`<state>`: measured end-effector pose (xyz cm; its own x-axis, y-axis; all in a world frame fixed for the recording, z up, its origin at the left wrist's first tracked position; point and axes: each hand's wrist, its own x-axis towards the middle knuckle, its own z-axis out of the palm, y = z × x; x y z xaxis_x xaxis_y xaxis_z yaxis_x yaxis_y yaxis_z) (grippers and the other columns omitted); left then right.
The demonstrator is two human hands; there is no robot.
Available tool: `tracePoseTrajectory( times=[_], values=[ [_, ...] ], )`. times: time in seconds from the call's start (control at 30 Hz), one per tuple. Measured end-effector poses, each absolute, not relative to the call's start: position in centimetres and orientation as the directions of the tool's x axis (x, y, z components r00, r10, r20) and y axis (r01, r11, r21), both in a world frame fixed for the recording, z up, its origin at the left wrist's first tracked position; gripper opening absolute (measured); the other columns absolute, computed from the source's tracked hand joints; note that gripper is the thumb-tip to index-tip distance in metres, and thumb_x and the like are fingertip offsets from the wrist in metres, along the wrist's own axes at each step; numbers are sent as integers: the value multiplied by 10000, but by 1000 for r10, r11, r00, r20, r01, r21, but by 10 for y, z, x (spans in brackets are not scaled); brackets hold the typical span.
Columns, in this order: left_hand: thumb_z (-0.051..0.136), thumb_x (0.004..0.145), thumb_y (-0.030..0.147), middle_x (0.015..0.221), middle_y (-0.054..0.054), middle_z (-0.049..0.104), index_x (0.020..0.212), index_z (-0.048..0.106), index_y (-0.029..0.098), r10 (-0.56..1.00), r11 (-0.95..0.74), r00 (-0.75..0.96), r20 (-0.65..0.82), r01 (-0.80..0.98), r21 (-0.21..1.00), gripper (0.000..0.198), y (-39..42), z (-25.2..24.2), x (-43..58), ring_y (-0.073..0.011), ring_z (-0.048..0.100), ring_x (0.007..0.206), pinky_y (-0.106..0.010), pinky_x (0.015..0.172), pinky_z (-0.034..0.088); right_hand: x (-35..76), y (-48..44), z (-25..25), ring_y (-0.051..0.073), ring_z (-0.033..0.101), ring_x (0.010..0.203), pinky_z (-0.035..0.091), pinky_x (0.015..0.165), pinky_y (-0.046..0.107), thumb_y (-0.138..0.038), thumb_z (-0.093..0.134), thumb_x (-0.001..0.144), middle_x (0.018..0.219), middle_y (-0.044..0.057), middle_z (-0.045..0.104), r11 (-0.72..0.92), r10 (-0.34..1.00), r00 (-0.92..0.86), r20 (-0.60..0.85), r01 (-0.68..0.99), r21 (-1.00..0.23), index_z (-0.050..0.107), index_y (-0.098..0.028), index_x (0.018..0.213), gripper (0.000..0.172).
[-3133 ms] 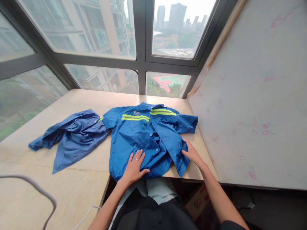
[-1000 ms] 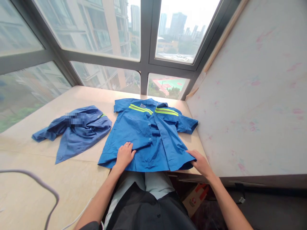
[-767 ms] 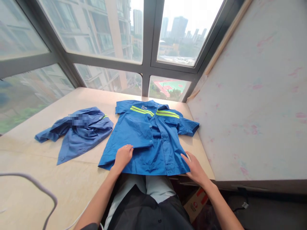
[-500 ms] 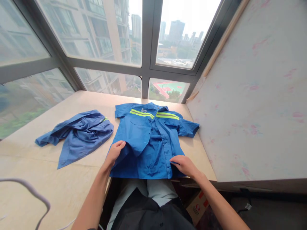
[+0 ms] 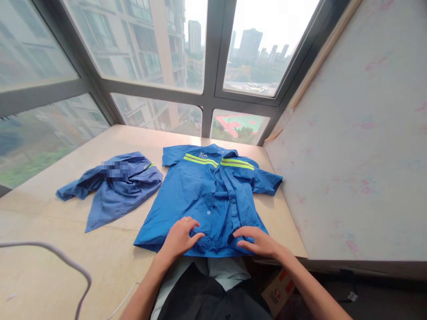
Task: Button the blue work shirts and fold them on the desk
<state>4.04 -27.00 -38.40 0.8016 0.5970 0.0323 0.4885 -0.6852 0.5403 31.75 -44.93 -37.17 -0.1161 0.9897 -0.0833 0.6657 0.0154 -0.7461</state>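
Note:
A blue short-sleeved work shirt (image 5: 190, 200) lies front side up on the wooden surface, its collar toward the window. Yellow-green and grey reflective stripes cross the chest, and its front is partly unfastened, with buttons showing on one edge. Over the lower hem, my left hand (image 5: 183, 235) rests with fingers curved and apart, nothing held. My right hand (image 5: 256, 241) is at the bottom of the loose front edge, thumb and fingers apart beside the cloth. To the left lies a crumpled blue garment (image 5: 123, 191) with a bit of yellow stripe.
The pale wooden surface (image 5: 43, 218) runs up to the window frame (image 5: 209, 89). A patterned wall (image 5: 343, 155) bounds the right side. A grey cable (image 5: 66, 258) curves across the lower left. Below the edge at right is a cardboard box (image 5: 278, 293).
My left hand has let go of the shirt's left front panel and moved right and down. That panel now lies flat, its buttons exposed. My right hand has loosened at the other edge.

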Motion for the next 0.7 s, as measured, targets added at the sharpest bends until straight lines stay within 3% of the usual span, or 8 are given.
tracePoseTrajectory(
  times=[0.13,0.23,0.3,0.37,0.53,0.6,0.7],
  values=[
    [753,756,410,1217,-145,625,1167,632,191,568,-746,816,-105,564,354,481,-293,-403,56,-328,577,1120,-421,889,468,331,-414,-386,249,583,1206,426,1064,422,-397,544,927,1272,99,654,-92,989,146,22,728,-680,643,-222,1224,358],
    [674,825,336,1130,-149,648,1082,652,171,595,-735,787,-165,615,285,307,-292,-413,60,-310,606,1046,-395,847,473,342,-389,-404,276,573,1208,431,1050,456,-393,575,902,1330,146,603,-259,961,266,-81,753,-604,573,-182,1315,464],
    [571,880,253,1021,-121,677,990,667,178,576,-723,790,-210,612,321,165,-286,-411,59,-271,632,964,-361,818,469,344,-380,-416,278,572,1192,430,1042,444,-365,601,885,1302,147,612,-285,957,264,-119,785,-550,580,-173,1302,459],
    [506,897,214,968,-97,698,944,671,184,595,-665,778,-202,617,421,175,-278,-400,57,-244,642,921,-336,810,459,345,-376,-427,274,562,1177,424,1037,424,-328,610,879,1252,138,624,-266,963,253,-96,826,-498,605,-171,1267,418],
    [436,929,452,778,-34,700,808,670,189,728,-403,680,-90,530,746,372,-269,-355,58,-187,612,730,-279,695,431,345,-379,-444,249,569,1120,433,1010,395,-298,614,873,1177,105,612,-242,963,270,-8,849,-470,635,-212,1215,354],
    [419,921,512,664,-20,664,696,653,182,661,-413,736,-145,519,749,462,-272,-346,62,-171,582,654,-265,636,399,346,-378,-445,249,567,1127,433,1004,388,-298,619,867,1183,104,604,-261,957,290,-8,846,-465,633,-213,1217,361],
    [438,912,523,615,-21,650,618,639,181,568,-489,781,-260,575,656,493,-273,-351,68,-167,582,622,-259,611,377,347,-372,-439,240,584,1104,443,974,354,-323,591,892,1169,108,617,-317,945,319,-69,847,-427,614,-202,1242,371]
  ],
)
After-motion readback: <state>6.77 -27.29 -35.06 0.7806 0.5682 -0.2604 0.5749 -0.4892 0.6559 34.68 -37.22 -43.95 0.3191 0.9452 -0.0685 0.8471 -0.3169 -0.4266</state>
